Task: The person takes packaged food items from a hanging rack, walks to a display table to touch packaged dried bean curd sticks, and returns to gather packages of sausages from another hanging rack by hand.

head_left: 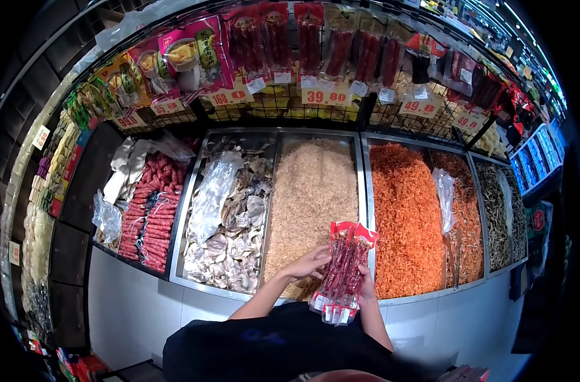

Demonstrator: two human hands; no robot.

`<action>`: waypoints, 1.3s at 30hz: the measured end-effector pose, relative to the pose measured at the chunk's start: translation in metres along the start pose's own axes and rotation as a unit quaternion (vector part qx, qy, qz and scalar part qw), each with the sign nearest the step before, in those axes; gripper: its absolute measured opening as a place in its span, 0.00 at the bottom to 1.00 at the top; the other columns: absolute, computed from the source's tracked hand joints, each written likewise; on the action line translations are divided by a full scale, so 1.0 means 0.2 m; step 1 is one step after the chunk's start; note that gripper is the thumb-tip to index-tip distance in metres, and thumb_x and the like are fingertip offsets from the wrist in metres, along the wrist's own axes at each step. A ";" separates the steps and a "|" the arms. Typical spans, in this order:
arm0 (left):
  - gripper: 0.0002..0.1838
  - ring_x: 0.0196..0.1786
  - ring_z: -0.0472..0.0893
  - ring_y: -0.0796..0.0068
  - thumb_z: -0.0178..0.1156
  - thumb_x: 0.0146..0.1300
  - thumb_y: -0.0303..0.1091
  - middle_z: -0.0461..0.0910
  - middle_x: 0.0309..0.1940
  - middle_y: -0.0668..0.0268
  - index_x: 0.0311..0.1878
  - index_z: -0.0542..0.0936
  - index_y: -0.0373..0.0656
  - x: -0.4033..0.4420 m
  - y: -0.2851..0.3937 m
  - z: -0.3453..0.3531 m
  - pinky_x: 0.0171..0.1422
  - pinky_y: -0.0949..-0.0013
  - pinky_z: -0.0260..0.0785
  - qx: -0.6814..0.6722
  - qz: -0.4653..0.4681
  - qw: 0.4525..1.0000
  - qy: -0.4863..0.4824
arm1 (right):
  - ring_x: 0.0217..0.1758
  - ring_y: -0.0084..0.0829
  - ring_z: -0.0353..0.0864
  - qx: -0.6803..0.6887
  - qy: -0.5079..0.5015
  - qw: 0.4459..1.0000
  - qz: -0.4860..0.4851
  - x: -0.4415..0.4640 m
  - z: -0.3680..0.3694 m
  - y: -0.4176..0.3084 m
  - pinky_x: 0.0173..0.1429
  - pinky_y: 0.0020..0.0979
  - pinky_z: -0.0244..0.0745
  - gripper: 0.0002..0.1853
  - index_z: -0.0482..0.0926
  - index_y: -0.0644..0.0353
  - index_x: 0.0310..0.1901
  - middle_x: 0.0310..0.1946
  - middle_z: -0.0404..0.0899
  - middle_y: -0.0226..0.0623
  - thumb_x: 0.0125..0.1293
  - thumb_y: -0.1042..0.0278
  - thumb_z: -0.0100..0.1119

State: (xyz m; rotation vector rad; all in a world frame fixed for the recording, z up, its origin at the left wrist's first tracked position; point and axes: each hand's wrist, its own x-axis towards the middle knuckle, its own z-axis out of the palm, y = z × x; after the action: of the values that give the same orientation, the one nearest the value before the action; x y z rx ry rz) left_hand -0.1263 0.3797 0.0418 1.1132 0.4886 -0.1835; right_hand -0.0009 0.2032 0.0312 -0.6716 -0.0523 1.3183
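Note:
Several clear and red vacuum packs of dark red sausages (342,270) are held together in front of my body, above the front rim of the bins. My right hand (367,284) is closed round their right edge, the thumb lying on the front. At the left edge of the packs is my left hand (307,263), its fingers apart and curved toward them; whether the fingertips touch the plastic is hard to make out. White labels show at the lower ends of the packs.
Metal bins hold tiny pale dried shrimp (315,197), orange dried shrimp (401,223), dried flat pieces (239,254) and small dark dried fish (495,210). Red sausages (151,216) lie at the left. Packs (309,38) hang above price signs (327,95) on a wire rack.

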 end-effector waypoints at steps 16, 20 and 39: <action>0.24 0.51 0.77 0.74 0.63 0.62 0.25 0.76 0.49 0.61 0.58 0.63 0.38 0.05 -0.13 0.02 0.58 0.68 0.71 -0.064 0.191 0.968 0.149 | 0.52 0.37 0.80 -0.015 0.056 0.998 -0.011 0.02 -0.02 0.02 0.60 0.39 0.74 0.27 0.69 0.64 0.60 0.52 0.79 0.43 0.62 0.57 0.54; 0.21 0.51 0.76 0.74 0.60 0.65 0.27 0.76 0.49 0.62 0.58 0.65 0.38 0.02 -0.07 0.04 0.58 0.69 0.69 -0.043 0.164 0.974 0.153 | 0.52 0.36 0.80 -0.013 0.049 0.998 -0.029 0.01 -0.04 0.02 0.60 0.38 0.74 0.26 0.71 0.64 0.59 0.52 0.79 0.43 0.62 0.58 0.54; 0.34 0.33 0.81 0.74 0.61 0.62 0.28 0.79 0.38 0.63 0.71 0.60 0.48 -0.18 1.84 -0.57 0.35 0.69 0.78 0.142 0.595 0.766 0.197 | 0.58 0.40 0.77 0.042 -0.048 0.995 -0.080 -0.03 -0.08 0.05 0.65 0.43 0.70 0.31 0.62 0.65 0.65 0.58 0.74 0.46 0.63 0.57 0.50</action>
State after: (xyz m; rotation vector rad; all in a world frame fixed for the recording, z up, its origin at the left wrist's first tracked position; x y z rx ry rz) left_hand -0.0508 0.6389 0.3179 1.5804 0.0333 1.1571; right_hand -0.0036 0.1919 0.0149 -0.5206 -0.1258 1.1916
